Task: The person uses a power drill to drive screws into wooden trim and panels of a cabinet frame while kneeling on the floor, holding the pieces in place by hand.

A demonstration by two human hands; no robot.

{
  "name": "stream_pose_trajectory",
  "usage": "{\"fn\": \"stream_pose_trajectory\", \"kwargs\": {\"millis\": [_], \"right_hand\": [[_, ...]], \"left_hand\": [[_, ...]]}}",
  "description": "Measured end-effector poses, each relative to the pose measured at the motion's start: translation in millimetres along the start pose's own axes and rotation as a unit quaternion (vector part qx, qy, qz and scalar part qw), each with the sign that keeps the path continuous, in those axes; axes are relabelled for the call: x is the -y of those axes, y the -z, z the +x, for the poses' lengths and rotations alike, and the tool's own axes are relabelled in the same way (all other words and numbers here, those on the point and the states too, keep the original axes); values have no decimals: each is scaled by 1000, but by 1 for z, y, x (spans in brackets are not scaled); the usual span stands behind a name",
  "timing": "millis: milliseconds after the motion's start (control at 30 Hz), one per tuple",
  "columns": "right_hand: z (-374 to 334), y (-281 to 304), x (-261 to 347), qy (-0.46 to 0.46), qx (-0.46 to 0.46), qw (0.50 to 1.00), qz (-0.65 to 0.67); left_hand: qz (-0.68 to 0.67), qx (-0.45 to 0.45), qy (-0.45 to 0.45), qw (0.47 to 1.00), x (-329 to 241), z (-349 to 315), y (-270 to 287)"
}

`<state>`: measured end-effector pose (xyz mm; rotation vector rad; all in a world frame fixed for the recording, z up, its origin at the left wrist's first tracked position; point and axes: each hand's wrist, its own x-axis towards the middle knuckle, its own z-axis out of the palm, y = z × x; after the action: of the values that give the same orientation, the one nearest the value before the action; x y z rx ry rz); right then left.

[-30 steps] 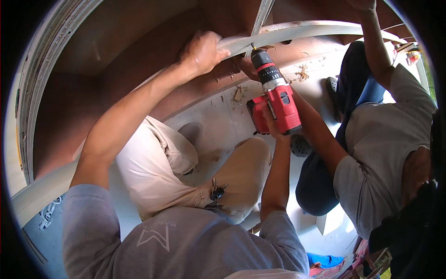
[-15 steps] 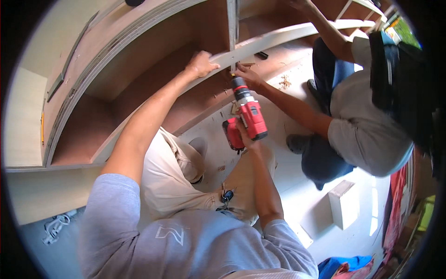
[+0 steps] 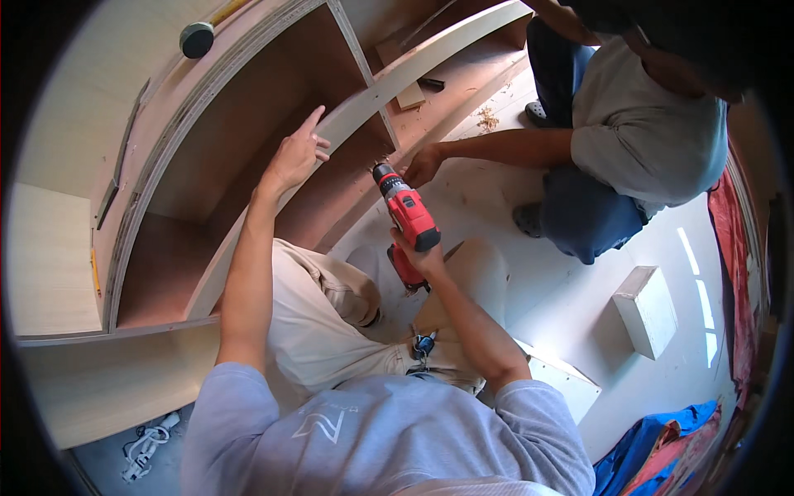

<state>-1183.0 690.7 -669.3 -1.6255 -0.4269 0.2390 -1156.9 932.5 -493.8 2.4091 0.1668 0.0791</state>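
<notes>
My right hand [image 3: 425,258] grips the handle of a red and black cordless drill [image 3: 412,219]. The drill's chuck points up and away from me, apart from the pale wooden rail [image 3: 401,76] of a cabinet frame. Close to the rail's front edge is my left hand [image 3: 295,159], holding nothing, with its index finger stretched out and the others loosely curled. I cannot tell whether it touches the wood. A co-worker's hand [image 3: 423,165] is just right of the chuck; what it may hold is too small to make out.
A co-worker [image 3: 645,132] crouches at the right. Wood shavings [image 3: 488,121] and a white box-shaped block [image 3: 647,310] lie on the floor. On the cabinet [image 3: 132,240] are a mallet [image 3: 197,39] and a yellow pencil [image 3: 95,273]. A white cable [image 3: 147,446] lies lower left.
The drill has drawn back from the rail. My left hand has let go of the rail and extended a finger. The co-worker's hand has come away from the joint, and the view has shifted.
</notes>
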Motion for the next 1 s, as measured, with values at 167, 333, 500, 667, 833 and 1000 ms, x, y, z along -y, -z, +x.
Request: {"fn": "stream_pose_trajectory", "kwargs": {"millis": [167,333,500,667,833,1000], "right_hand": [[5,-4,-12,-6,-11,1000,29],[-5,-5,-14,10,-34,999,38],[-7,-4,-8,-17,5,997,76],[-9,-8,-7,-19,8,997,81],[-13,-20,-41,-16,-50,997,64],[-14,-10,-11,-17,27,996,89]], "left_hand": [[-54,-77,63,994,6,4,9],[-57,-97,60,992,13,-5,4],[-52,-125,56,989,22,-5,8],[-157,-179,13,971,17,33,-6],[121,-254,-1,960,-40,121,8],[10,-398,17,917,-34,182,35]]}}
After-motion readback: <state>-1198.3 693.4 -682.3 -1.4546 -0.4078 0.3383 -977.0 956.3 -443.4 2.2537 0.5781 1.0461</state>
